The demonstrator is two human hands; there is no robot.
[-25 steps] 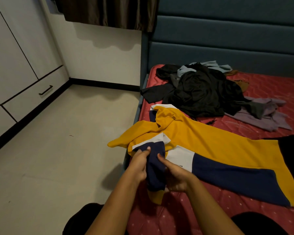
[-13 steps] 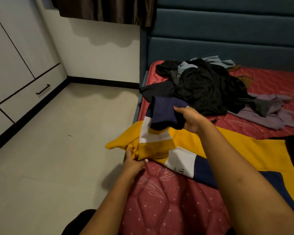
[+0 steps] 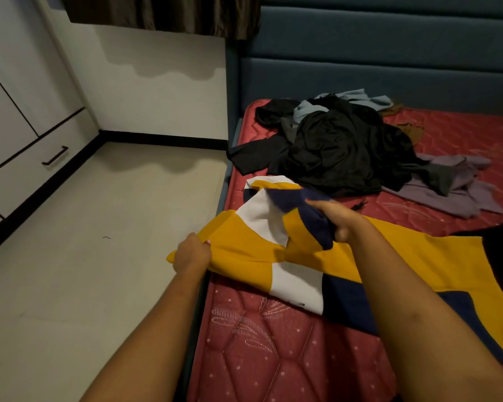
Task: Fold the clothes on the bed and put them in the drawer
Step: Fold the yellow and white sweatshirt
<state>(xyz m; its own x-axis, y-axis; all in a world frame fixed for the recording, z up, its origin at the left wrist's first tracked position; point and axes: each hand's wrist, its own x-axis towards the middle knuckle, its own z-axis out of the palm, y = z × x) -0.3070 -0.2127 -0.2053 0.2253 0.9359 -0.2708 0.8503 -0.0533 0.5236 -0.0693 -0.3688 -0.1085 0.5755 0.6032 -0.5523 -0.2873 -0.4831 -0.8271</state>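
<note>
A red bed (image 3: 273, 358) is seen on the right. A yellow, white and navy shirt (image 3: 404, 256) is spread across its near part, with one end reaching the left edge. A pile (image 3: 340, 158) of dark clothes is heaped behind the shirt, near the headboard (image 3: 389, 68). A closed drawer (image 3: 26, 166) is set in the wardrobe at the left. The shirt's yellow edge is pinched by the left hand (image 3: 190, 253), fingers curled. A navy fold is gripped and held raised by the right hand (image 3: 339, 217).

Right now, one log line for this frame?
phase: folding | left grip: holds yellow shirt edge | right grip: holds its navy part | clothes pile: unfolded | drawer: shut
</note>
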